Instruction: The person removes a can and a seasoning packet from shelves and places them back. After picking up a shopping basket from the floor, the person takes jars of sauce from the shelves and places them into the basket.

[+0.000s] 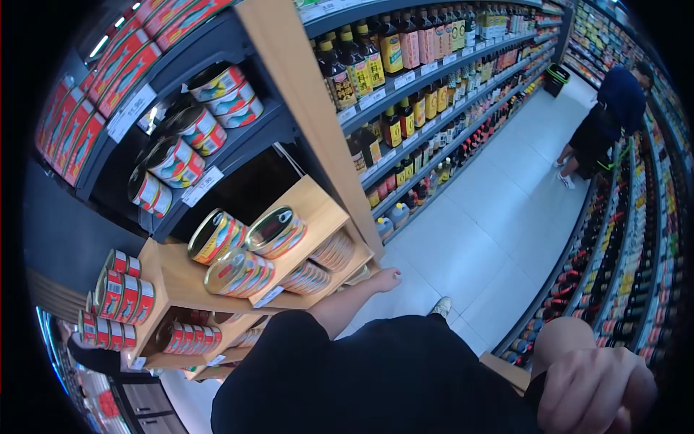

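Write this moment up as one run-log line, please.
left hand: by wooden stand, no item visible | right hand: fingers curled, contents unclear | oval tins: on stand | another person: in aisle

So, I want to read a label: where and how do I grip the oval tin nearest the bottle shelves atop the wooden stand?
Probably from above, gripping the oval tin by its long sides: the lid faces up and that span is narrowest.

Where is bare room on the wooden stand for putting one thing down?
The wooden stand has bare patches between the large tins and stacked red tins, and between the large tins and the post. Beyond the left hand, the aisle floor is open. The bottle shelves are crowded.
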